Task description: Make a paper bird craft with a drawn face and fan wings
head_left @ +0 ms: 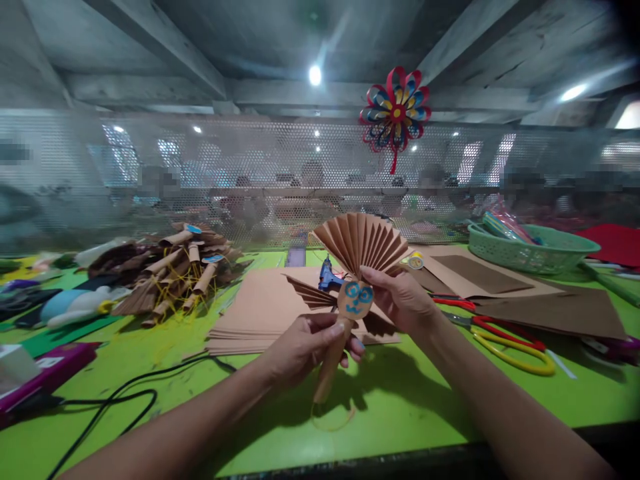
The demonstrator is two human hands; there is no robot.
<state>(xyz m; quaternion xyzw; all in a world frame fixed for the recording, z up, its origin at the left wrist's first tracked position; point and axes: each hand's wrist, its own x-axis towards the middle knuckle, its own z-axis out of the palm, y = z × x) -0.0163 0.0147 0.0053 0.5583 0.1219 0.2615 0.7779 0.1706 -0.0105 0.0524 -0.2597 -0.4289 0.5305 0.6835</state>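
Between my hands, above the green table, is a brown paper figure (333,363) with a rolled tube body. Its round head (355,301) carries a blue drawn face. My left hand (313,343) is closed around the tube just below the head. A pleated paper fan (361,243) spreads upward behind the head, and my right hand (403,297) pinches it near its base. On the left side a smaller pleated wing (310,293) sticks out. Yellow string (340,425) hangs in a loop at the tube's lower end. A blue glue gun (327,275) stands just behind the figure.
Brown paper sheets (245,320) lie stacked behind my left hand. Finished-looking paper figures (187,273) are heaped at left, near a black cable (125,383). Yellow-and-red scissors (515,350), more brown paper (550,320) and a green basket (535,257) are at right. A perforated screen (280,207) stands behind.
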